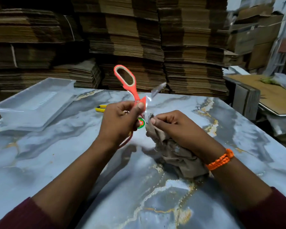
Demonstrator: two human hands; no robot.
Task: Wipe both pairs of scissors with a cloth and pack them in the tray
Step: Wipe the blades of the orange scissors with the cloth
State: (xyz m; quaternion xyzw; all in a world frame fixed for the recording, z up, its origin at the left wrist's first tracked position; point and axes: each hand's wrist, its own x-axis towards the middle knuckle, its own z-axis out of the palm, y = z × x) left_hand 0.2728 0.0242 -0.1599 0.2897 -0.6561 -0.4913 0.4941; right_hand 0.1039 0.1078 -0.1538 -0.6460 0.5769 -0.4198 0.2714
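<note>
The left hand [120, 119] was closed around the orange-handled scissors [127, 83] near their pivot, thumb pressed against the orange plastic, holding them up above the middle of the marble-patterned table [56, 162]. The scissors were open: one handle loop stood high above the hand, tilted toward the far left, and a thin orange curve of the other handle showed below the hand. One blade [157, 90] pointed up and toward the far right, blurred and shining. A round green and red sticker [141, 123] showed on the scissors between the two hands.

The right hand [173, 128] was curled shut on a crumpled brown cloth [177, 154], fingertips pinching a fold of it against the lower part of the scissors just beside the sticker. The rest of the cloth hung down and bunched on the table under the right wrist, which wore an orange beaded bracelet [220, 160]. Dark red sleeves covered both forearms near the bottom corners.

The second pair, yellow-handled scissors [101, 108], lay flat on the table beyond the left hand, mostly hidden by it, with only the handles in sight. A clear plastic tray [10, 111] sat at the far left corner of the table, well apart from both hands. Stacks of flattened cardboard [130, 30] rose behind the far edge.
</note>
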